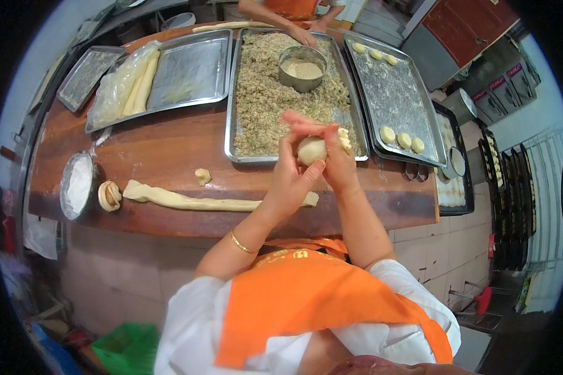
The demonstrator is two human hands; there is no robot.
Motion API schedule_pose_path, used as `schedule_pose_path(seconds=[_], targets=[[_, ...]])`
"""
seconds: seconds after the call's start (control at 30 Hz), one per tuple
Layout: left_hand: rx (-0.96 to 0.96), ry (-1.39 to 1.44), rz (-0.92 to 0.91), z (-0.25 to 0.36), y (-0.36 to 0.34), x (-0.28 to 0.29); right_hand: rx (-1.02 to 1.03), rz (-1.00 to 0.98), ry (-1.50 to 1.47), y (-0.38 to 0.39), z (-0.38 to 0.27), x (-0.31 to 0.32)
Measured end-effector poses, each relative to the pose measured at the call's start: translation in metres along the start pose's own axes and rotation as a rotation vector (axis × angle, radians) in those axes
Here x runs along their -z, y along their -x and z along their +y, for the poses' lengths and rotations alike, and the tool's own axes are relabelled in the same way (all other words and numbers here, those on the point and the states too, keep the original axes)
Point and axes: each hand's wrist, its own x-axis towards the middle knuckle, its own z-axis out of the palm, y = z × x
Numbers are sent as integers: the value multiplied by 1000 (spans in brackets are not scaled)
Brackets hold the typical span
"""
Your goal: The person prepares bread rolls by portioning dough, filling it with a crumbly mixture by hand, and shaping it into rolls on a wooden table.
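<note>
Between my hands, over the near edge of the filling tray, is a round pale dough ball (311, 150). My left hand (289, 167) is closed around it, with the thumb lying across its near side. My right hand (339, 164) presses against its right side, its fingers partly hidden. Small bits of pale dough (344, 137) show by the right fingers; whether they are held or lie beyond cannot be made out. A long dough strip (194, 201) lies on the table under my left forearm, with a small dough lump (202, 176) above it.
A large tray of crumbly filling (256, 94) holds a metal bowl (302, 70), near a co-worker's hand (303, 36). On the right, a tray (394, 87) carries several dough balls. To the left are a flour bowl (78, 184), a coiled dough piece (109, 195) and bagged dough rolls (137, 87).
</note>
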Motion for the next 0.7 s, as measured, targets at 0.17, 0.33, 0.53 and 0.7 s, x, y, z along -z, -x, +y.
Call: schedule_pose_path(seconds=[0.17,0.33,0.53,0.7], targets=[[408,217,-231,20,-3,29,151,104,224,-8,-8,-19],[-57,-35,19,8,-7,4,-4,-94,169,-7,2,1],[519,400,-257,19,-3,34,134,68,175,-8,-5,-20],[-156,-284,-65,-4,-13,16,64,-99,172,-4,8,6]])
